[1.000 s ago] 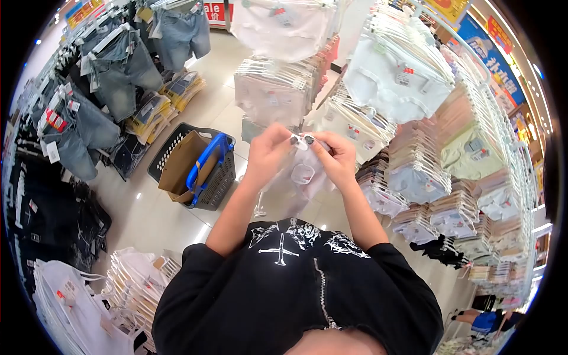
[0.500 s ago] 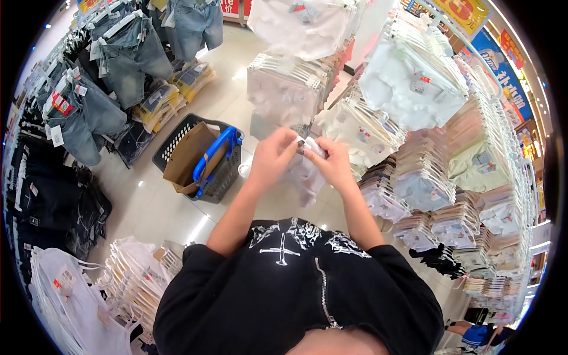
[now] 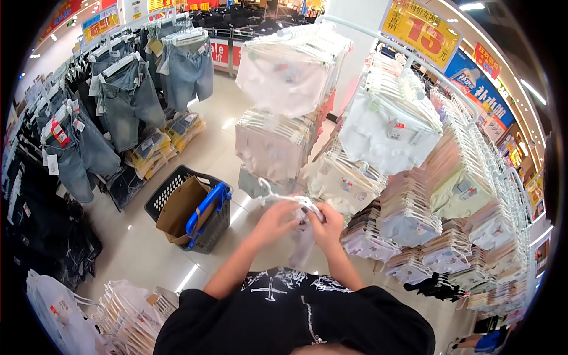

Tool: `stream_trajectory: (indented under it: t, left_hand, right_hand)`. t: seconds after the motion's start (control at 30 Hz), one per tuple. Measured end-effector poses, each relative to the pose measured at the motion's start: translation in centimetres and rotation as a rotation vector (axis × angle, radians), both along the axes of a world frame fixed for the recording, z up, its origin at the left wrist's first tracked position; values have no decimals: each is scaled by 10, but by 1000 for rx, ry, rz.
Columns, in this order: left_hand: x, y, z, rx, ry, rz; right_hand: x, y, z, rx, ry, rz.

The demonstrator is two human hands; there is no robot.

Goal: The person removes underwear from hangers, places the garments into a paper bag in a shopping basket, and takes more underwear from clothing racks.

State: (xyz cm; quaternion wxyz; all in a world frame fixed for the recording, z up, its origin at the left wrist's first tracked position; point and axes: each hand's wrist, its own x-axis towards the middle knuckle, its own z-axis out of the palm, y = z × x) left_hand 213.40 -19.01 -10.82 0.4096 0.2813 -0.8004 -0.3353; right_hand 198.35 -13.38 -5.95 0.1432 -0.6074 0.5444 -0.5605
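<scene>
A small white clothes hanger is held in front of my chest, its hook pointing up and left. Pale lilac underwear hangs down from it between my hands. My left hand, slightly blurred, is closed at the hanger's left part with its fingers bent inward. Thumb and fingers of my right hand pinch the underwear at the hanger's right end. My fingers partly hide the spot where cloth and hanger meet.
A dark shopping basket with a blue handle and cardboard inside stands on the floor at left. Racks of hanging pale underwear rise ahead and right. Denim shorts hang at left; packaged clothes lie below.
My view has tilted up, so the racks and hands sit lower in it. The hanger's hook now shows, sticking out to the left above my left hand.
</scene>
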Motion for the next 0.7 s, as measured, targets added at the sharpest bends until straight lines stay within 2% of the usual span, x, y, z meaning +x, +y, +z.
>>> stream_trajectory:
  t: [0.03, 0.07, 0.17, 0.2, 0.3, 0.33, 0.4, 0.43, 0.47, 0.6, 0.7]
  left_hand:
    - [1, -2, 1, -18, -29, -37]
    - [1, -4, 3, -8, 99, -88]
    - [22, -10, 10, 266, -138, -239]
    - [24, -7, 13, 262, 22, -238]
    - [38, -10, 10, 474, 14, -304]
    - [42, -14, 7, 373, -48, -341]
    - [43, -9, 10, 451, -51, -367]
    - [43, -6, 11, 492, -53, -379]
    - [40, -8, 1, 358, -82, -423]
    - [33, -13, -12, 210, -71, -365]
    - [38, -11, -4, 419, -101, -311]
  right_hand:
    - [-2, 0, -1, -13, -36, -17]
    - [-5, 0, -2, -24, -73, -34]
    - [-18, 1, -8, -47, -169, -52]
    - [-23, 2, -9, -34, -200, -60]
    - [-29, 1, -12, -58, -342, -87]
    - [-28, 1, -6, -58, -429, -98]
    - [-33, 0, -4, -38, -564, -72]
    - [-35, -1, -5, -47, -563, -69]
    - [-35, -3, -4, -55, -563, -65]
    - [-37, -4, 7, -126, -564, -80]
    - [-42, -4, 12, -188, -610, -107]
